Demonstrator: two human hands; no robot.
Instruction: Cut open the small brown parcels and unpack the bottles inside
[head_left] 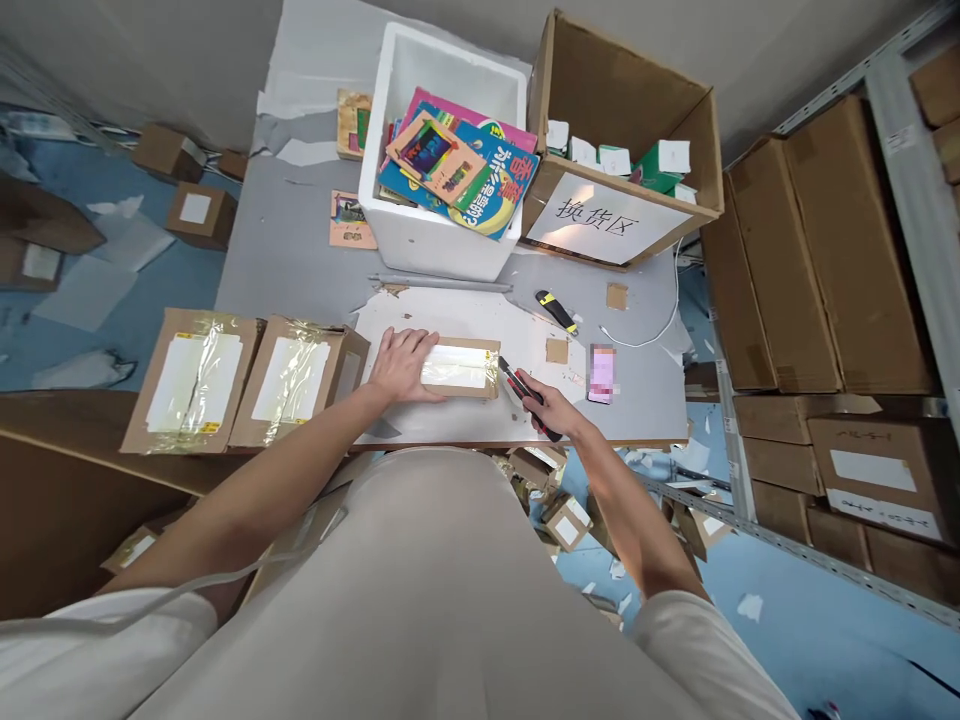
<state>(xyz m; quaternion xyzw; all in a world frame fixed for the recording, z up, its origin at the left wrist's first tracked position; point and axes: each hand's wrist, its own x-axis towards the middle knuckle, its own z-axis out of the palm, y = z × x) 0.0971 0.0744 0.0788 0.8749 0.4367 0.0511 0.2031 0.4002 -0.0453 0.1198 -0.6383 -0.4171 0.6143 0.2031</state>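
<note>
A small taped cardboard box (459, 367) with a blank white label lies lengthwise on the white sheet near the table's front edge. My left hand (405, 365) grips its left end, the fingers over the far side and the thumb along the near side. In my right hand (551, 402) is a black and red utility knife (525, 388). Its tip is at the box's right end, by the clear tape; whether the blade touches the tape I cannot tell. A black and yellow utility knife (556, 311) lies beyond my right hand, with a phone (601, 374) to the right.
Two taped boxes (196, 380) (294, 385) stand at the left. Behind are a white foam box (442, 245) holding books and a large carton (622, 185) with green and white packs. A white cable (660, 335) lies at right, beside a loaded metal shelf (739, 440).
</note>
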